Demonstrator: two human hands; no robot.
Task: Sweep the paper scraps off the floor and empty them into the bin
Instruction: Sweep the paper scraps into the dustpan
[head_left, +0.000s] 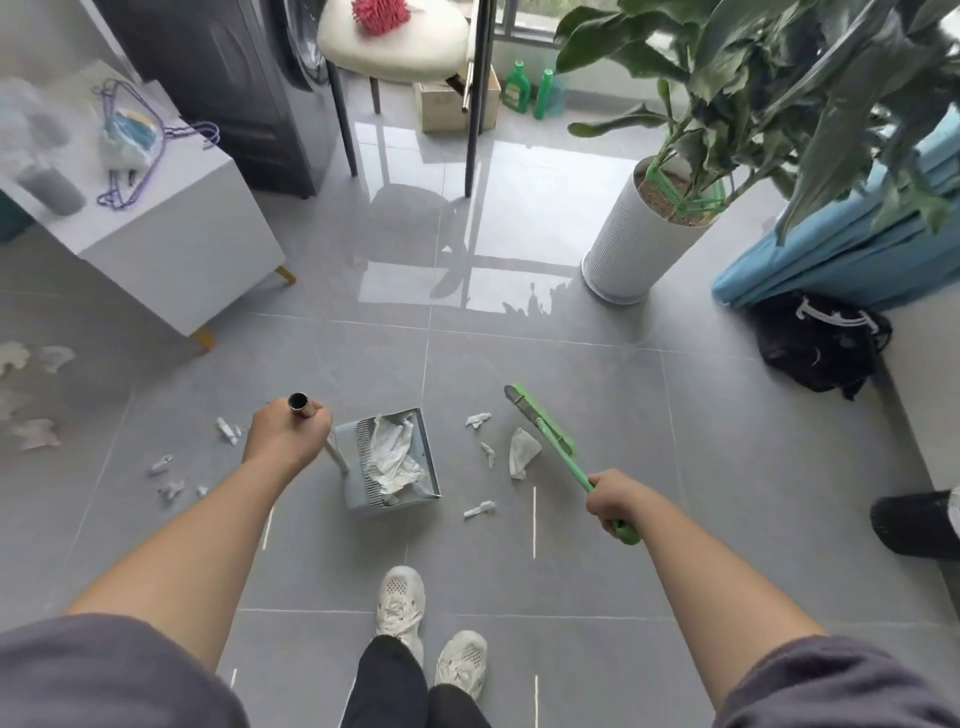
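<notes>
Tile floor (571, 374) open ahead; cabinet (171, 249) L, pot (623, 244) R. L hand (285, 434) grips dustpan (347, 452) handle; R hand (615, 499) grips broom (545, 431). Scraps (522, 452) lie both sides of dustpan, some inside.

Glossy grey tiled floor (519, 338), white cabinet (171, 249) left, cushioned chair (395, 41) and window (524, 21) beyond, potted plant (623, 244) right.

Glossy tiled floor (519, 519), crumpled paper scraps (522, 451), seemingly metal dustpan handle (301, 405).
</notes>
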